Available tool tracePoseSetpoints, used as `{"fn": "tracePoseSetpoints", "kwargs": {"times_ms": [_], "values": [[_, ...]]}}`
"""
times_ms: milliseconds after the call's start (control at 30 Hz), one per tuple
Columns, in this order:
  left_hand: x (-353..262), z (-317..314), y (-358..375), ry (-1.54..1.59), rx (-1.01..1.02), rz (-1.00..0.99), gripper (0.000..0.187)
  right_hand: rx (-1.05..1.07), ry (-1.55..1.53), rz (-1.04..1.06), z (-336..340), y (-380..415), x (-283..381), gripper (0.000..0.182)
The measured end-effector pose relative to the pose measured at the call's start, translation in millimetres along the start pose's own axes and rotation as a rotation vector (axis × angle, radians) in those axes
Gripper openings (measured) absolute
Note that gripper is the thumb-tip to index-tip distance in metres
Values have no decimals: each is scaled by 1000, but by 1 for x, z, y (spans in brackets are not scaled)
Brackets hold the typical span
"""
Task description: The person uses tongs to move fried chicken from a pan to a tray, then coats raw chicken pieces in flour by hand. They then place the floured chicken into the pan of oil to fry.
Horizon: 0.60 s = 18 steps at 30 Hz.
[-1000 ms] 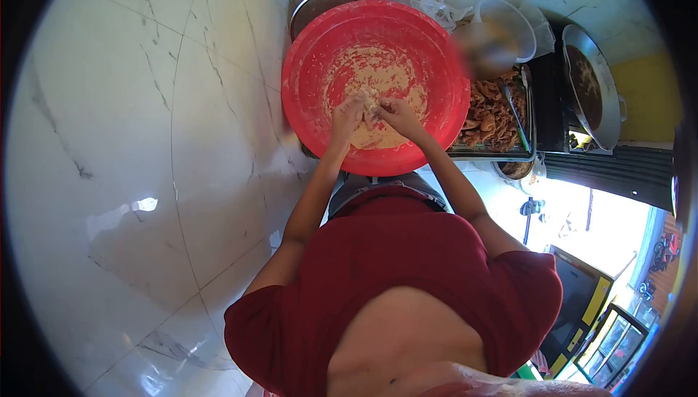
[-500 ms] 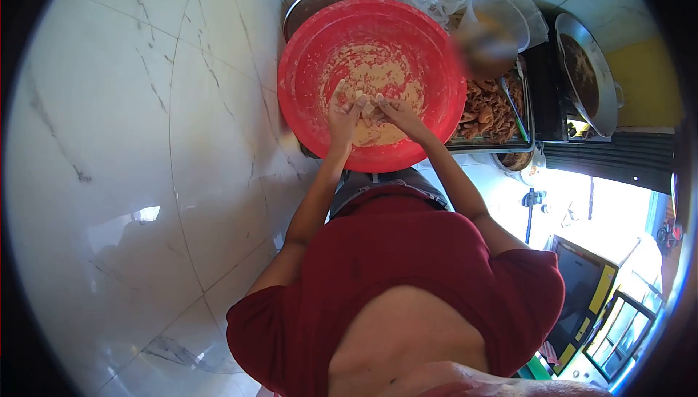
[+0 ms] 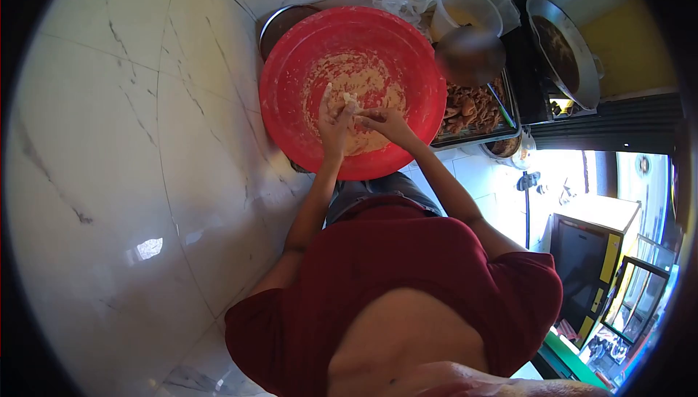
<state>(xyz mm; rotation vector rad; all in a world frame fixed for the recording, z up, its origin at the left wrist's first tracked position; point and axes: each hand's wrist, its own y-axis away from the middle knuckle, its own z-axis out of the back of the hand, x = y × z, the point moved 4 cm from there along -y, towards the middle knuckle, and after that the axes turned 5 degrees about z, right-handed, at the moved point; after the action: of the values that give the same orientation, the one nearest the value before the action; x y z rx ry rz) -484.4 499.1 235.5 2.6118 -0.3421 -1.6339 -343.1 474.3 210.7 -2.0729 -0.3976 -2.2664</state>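
Both hands are over a wide red plastic basin (image 3: 429, 91), whose bottom is covered with pale, crumbly flour (image 3: 355, 73). My left hand (image 3: 334, 126) has one finger stretched upward, while its thumb and other fingers close on a small whitish, flour-coated piece (image 3: 350, 98). My right hand (image 3: 388, 124) reaches in from the right, its fingertips pinched together beside the left thumb. Whatever is between the right fingertips is too small to make out. Flour clings to the fingers.
Right of the basin is a tray of brown fried pieces (image 3: 465, 111). A blurred dark round thing (image 3: 471, 57) partly covers a clear plastic tub (image 3: 491, 15). Farther right stands a large metal pan of dark liquid (image 3: 560, 55). A marble-patterned wall (image 3: 109, 142) runs along the left.
My right fingertips have moved in toward my left thumb, and the whitish piece shows higher between the left fingers. The whole view has shifted, with the basin now slightly farther left.
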Motion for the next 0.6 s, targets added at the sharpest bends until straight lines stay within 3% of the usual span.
{"fn": "tracePoseSetpoints", "kwargs": {"times_ms": [233,433,533,600], "values": [[-6,-8,-12,-45,-40,-167,65,-114,-226,21,2,5,20,35],[-8,-37,-15,75,84,-7,62,-289,-164,49,12,3,1,30],[2,-47,-20,-16,89,1,60,-423,-244,27,26,22,7,27],[8,-59,-17,-53,134,34,59,-468,-84,63,43,34,6,26]]}}
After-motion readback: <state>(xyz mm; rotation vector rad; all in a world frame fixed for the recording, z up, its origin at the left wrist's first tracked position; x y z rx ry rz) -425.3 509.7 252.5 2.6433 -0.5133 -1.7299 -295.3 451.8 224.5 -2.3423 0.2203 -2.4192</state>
